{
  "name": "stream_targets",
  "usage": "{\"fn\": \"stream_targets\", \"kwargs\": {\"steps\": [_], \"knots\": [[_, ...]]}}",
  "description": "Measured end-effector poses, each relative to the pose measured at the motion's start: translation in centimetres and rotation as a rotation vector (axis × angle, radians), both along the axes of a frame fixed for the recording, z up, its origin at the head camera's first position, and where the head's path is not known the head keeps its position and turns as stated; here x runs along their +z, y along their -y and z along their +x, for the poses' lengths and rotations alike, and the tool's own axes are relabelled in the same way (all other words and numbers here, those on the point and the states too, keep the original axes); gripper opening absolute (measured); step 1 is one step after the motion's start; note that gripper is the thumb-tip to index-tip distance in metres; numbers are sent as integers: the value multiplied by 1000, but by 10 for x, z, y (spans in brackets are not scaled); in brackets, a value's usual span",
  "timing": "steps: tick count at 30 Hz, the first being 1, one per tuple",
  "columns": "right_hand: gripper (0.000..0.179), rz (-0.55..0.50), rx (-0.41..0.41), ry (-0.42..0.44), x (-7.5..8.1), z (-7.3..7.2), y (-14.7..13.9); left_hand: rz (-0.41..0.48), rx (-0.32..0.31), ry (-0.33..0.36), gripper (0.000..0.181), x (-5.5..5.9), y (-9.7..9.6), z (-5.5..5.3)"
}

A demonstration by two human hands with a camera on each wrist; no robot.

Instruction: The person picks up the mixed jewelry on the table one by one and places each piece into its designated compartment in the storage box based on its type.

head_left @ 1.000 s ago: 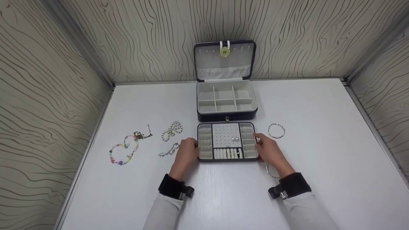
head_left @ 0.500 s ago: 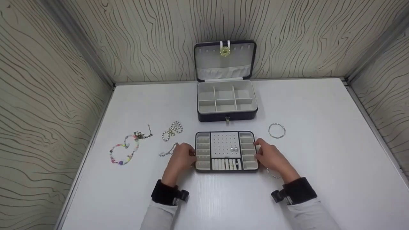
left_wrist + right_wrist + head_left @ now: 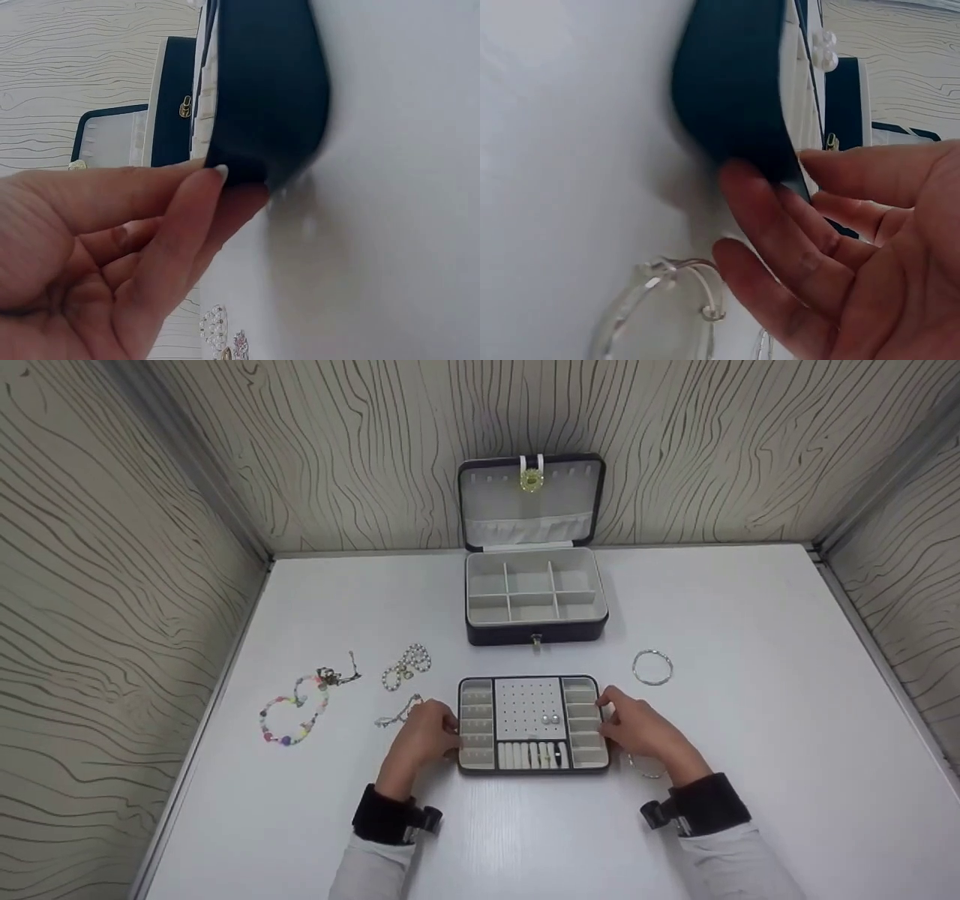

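A dark-rimmed jewelry tray (image 3: 533, 772) lies in front of me on the white table. My left hand (image 3: 424, 731) pinches its left end; in the left wrist view the thumb and fingers press on the dark side wall (image 3: 270, 82). At the opposite end my right hand (image 3: 641, 727) holds the tray, thumb at the top edge and fingers against the side wall (image 3: 731, 82). Two pearl earrings (image 3: 550, 719) sit on the tray's perforated panel, and several rings (image 3: 546, 755) are in the white rolls below. Small compartments run down both sides.
Behind the tray stands an open jewelry box (image 3: 537, 633) with six-part dividers visible. Left are a colorful bead necklace (image 3: 286, 740), a pearl strand (image 3: 417, 646) and a silver chain bracelet (image 3: 394, 720). One bangle (image 3: 652, 683) lies right; another (image 3: 646, 775) is partly under my right hand.
Both hands have drawn the tray toward me, away from the jewelry box, widening the gap between them. Most of that movement came in the first half second.
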State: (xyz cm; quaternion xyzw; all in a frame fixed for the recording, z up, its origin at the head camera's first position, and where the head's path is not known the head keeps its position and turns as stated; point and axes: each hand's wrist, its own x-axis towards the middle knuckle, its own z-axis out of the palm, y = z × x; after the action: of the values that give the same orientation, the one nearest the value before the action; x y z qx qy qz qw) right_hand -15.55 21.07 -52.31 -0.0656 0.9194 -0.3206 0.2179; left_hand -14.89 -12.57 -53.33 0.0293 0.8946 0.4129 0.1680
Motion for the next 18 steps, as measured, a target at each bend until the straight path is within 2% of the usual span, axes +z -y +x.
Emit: {"fn": "stream_targets", "kwargs": {"steps": [3, 5, 7, 9, 12, 14, 16, 18], "knots": [[31, -1, -38, -48, 4, -9, -1, 2, -2, -1, 13, -1, 0, -1], [31, -44, -90, -111, 6, -20, -1, 2, 3, 4, 13, -2, 1, -1], [34, -139, -175, -150, 8, -34, -1, -2, 8, 6, 14, -2, 1, -2], [39, -267, -278, -154, 9, -51, -1, -6, 4, 2, 14, -3, 2, -2], [51, -471, -453, -73, 10, -77, -4, -6, -1, -3, 13, -4, 2, -3], [58, -561, -545, -6, 10, -91, -6, 0, -4, -3, 13, -4, 2, -2], [62, -613, -596, 56, 11, -103, -7, 4, 3, 2, 12, -3, 2, -2], [64, -624, -603, 104, 10, -113, -8, 12, 10, 10, 12, -3, 1, -2]]}}
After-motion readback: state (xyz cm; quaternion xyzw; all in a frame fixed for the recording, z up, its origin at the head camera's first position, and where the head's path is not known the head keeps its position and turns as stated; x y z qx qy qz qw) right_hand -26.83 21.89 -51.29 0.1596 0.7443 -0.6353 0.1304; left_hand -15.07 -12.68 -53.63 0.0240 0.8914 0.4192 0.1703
